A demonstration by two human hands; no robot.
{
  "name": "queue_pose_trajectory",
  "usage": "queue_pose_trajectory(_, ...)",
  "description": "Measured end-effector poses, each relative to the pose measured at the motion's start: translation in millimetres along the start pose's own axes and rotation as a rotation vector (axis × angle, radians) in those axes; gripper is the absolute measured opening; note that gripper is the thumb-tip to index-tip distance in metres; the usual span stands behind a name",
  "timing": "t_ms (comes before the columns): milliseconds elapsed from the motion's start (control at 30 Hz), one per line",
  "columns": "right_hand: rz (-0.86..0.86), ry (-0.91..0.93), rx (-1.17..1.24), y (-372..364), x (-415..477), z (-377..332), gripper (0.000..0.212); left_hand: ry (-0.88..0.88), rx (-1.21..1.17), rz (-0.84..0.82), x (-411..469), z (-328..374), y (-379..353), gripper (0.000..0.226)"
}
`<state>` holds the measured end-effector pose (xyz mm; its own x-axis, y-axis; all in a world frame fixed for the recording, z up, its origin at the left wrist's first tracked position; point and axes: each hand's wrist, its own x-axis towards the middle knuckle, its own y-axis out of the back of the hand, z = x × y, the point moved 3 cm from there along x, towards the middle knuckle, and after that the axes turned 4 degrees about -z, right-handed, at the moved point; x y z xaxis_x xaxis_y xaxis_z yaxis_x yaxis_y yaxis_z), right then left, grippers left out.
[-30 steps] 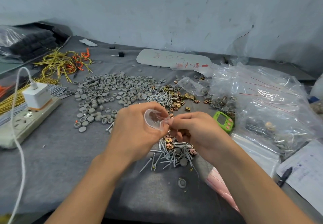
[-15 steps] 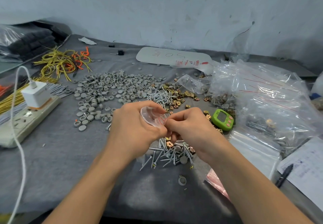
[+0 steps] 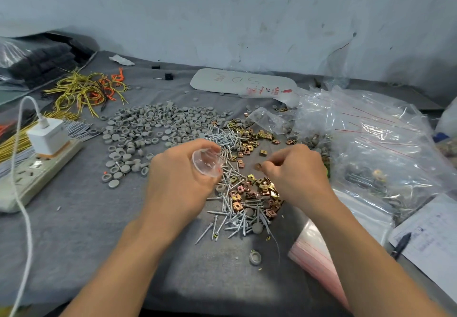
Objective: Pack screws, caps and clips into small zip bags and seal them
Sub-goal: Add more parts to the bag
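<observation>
My left hand (image 3: 178, 183) holds a small clear zip bag (image 3: 207, 162) with its mouth spread open toward the right. My right hand (image 3: 295, 171) is a short way right of the bag, fingers curled, pinching a small brass clip (image 3: 258, 166) at its fingertips. Below and between the hands lies a pile of silver screws (image 3: 232, 215) mixed with brass clips (image 3: 257, 193). Grey round caps (image 3: 148, 129) spread over the grey cloth behind my left hand.
A power strip with a white charger (image 3: 47, 136) and cable lies at the left. Yellow and orange wires (image 3: 84, 91) sit at the back left. Big clear bags (image 3: 371, 143) fill the right side. Flat zip bags (image 3: 319, 260), paper and a pen (image 3: 401, 243) lie at the near right.
My right hand has drawn away from the bag's mouth to the right and now pinches a brass clip. My left hand keeps the bag open in about the same place.
</observation>
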<state>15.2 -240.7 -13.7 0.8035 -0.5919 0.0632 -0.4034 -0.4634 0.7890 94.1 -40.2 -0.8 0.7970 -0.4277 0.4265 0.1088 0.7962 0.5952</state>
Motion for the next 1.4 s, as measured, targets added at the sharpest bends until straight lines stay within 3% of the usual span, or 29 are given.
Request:
queue_pose_trajectory(133, -0.046, -0.098, -0.355, -2.7, 4.4, 8.9, 0.009, 0.026, 0.113, 0.067, 3.0, -7.3, 6.3, 0.044)
queue_pose_trajectory(267, -0.054, -0.029, -0.299, -9.3, 5.4, -2.3, 0.029, 0.109, 0.187, 0.003, 4.8, -16.4, -0.4, 0.068)
queue_pose_trajectory(367, -0.136, 0.056, -0.297, -19.1, 5.4, -10.4, 0.023, 0.118, 0.224, -0.012, 6.3, -20.4, -2.1, 0.076)
queue_pose_trajectory(500, -0.187, 0.100, -0.318, -29.2, 5.5, -15.1, 0.011, 0.111, 0.227, -0.033, 5.1, -23.6, -2.1, 0.076)
queue_pose_trajectory(733, -0.259, 0.102, -0.345, -33.8, 4.7, -17.8, 0.019, 0.116, 0.220, -0.052, 4.6, -24.9, -2.8, 0.070)
queue_pose_trajectory(833, -0.278, 0.120, -0.355, -34.4, 1.3, -18.4, 0.007, 0.113, 0.225, -0.053, 4.1, -25.4, -2.0, 0.070)
queue_pose_trajectory(1100, -0.311, 0.111, -0.367, -32.6, -2.3, -20.2, 0.010, 0.127, 0.238, -0.087, 3.6, -21.1, -4.0, 0.066)
queue_pose_trajectory(1233, -0.246, 0.130, -0.351, -31.4, -5.4, -22.6, 0.011, 0.137, 0.232, -0.095, 4.0, -19.9, -2.9, 0.065)
queue_pose_trajectory(1400, -0.339, 0.163, -0.292, -39.5, -13.4, -31.6, 0.019, 0.138, 0.230, -0.094, 3.7, -17.5, -3.0, 0.062)
